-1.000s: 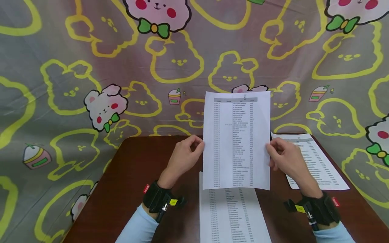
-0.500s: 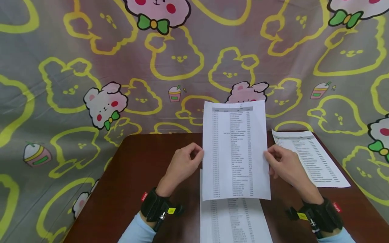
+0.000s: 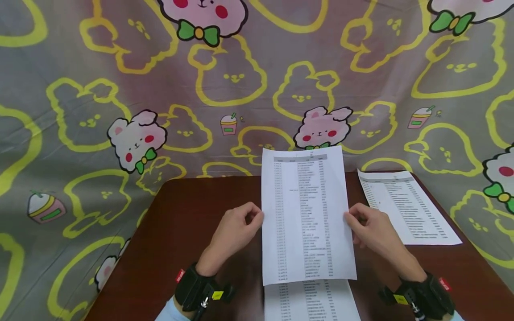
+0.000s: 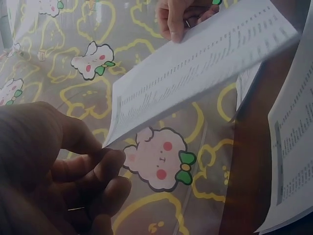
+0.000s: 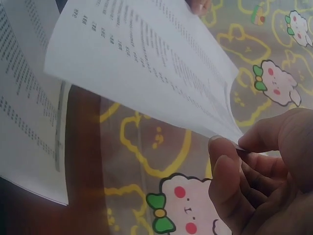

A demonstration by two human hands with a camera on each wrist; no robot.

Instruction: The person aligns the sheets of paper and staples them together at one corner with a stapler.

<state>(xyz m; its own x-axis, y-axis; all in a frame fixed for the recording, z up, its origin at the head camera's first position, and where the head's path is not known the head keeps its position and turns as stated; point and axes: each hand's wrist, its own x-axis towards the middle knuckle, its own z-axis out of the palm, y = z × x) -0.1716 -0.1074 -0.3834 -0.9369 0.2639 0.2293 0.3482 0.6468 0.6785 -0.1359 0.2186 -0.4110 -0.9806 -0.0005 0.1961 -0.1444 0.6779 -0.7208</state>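
Observation:
A printed sheet of paper [image 3: 295, 223] is held up between both hands, tilted with its top leaning away. The left hand [image 3: 237, 227] pinches its left edge between thumb and fingers; the right hand [image 3: 375, 225] pinches the right edge at a similar height. In the left wrist view the left thumb and forefinger meet on the paper edge [image 4: 195, 68]. The right wrist view shows the same kind of grip on the sheet [image 5: 146, 63]. Under its lower edge lies another printed sheet [image 3: 313, 303], partly hidden by the raised one.
A third printed sheet [image 3: 413, 209] lies at the back right of the dark brown table [image 3: 192, 205]. Behind the table hangs a grey curtain [image 3: 168, 80] with cartoon figures. Black straps with small cameras [image 3: 196, 287] sit on both wrists.
Both hands have lowered the held sheet toward the sheet beneath it, and its top edge has dropped, uncovering more of the curtain's rabbit. Both hands still pinch its edges.

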